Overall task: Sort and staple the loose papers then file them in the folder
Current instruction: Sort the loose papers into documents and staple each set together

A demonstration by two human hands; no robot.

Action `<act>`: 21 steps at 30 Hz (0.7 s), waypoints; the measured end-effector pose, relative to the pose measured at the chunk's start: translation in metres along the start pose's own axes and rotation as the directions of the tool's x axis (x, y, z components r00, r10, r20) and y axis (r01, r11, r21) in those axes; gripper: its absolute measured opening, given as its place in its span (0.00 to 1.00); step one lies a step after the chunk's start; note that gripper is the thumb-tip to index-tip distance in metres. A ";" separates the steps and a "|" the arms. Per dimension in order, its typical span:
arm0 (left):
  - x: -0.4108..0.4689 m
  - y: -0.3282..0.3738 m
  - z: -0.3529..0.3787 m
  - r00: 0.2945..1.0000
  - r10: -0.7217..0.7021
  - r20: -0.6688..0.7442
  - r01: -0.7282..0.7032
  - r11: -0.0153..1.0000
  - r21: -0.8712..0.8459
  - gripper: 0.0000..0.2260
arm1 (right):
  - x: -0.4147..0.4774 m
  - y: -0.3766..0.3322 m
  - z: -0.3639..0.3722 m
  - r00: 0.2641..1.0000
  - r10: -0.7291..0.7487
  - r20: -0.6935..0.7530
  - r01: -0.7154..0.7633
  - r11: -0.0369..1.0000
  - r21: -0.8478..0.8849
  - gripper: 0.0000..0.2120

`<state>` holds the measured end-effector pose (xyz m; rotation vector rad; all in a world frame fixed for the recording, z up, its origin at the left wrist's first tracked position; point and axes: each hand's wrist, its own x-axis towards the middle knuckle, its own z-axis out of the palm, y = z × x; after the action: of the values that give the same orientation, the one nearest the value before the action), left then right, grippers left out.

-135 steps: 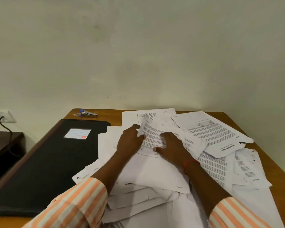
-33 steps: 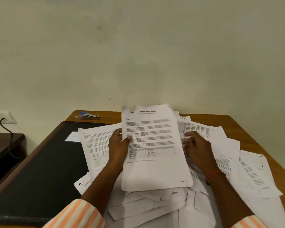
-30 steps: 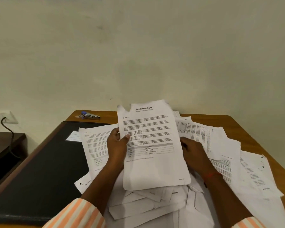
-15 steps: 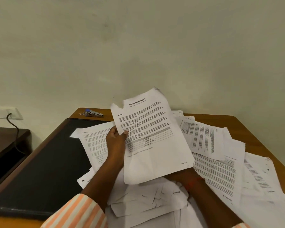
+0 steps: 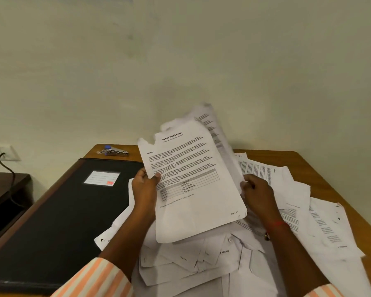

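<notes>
Above the loose papers [image 5: 234,264], the left hand [image 5: 145,189] pinches the light, floppy report page [image 5: 193,183] while the right hand [image 5: 257,189] grips a blurred second sheet [image 5: 219,133] behind it, best supported at opposite edges.

Orange-and-white striped sleeves [image 5: 90,279] pushed up both forearms, thin red thread band [image 5: 280,224] on right wrist

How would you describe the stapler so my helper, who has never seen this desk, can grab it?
Start at the wooden desk and find the big black folder on its left side. Just beyond the folder's far edge, near the wall, lies the stapler. It is the only small metal thing there, silver with a blue end; everything else is paper.
</notes>
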<state>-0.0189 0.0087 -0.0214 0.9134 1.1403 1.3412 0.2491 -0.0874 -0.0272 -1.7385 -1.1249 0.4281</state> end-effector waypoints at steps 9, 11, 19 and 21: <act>-0.001 0.001 0.000 0.999 -0.035 0.027 0.034 0.999 0.026 0.11 | 0.001 -0.006 -0.019 0.953 0.071 0.294 -0.189 0.898 0.396 0.10; -0.001 0.002 -0.001 0.998 -0.044 0.033 0.044 0.999 0.011 0.10 | 0.000 -0.007 -0.024 0.922 0.073 0.380 -0.257 0.849 0.462 0.13; -0.003 0.005 0.000 0.987 -0.087 0.137 0.086 0.996 0.010 0.07 | -0.005 0.004 -0.044 0.723 0.057 0.688 -0.412 0.835 0.364 0.16; -0.003 0.005 0.002 0.985 -0.055 0.161 0.045 0.997 0.067 0.06 | -0.006 0.002 -0.042 0.760 0.035 0.649 -0.392 0.821 0.415 0.14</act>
<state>-0.0177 0.0059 -0.0157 1.0151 1.0775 1.1732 0.2769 -0.1155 -0.0109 -1.2411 -1.0845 1.4160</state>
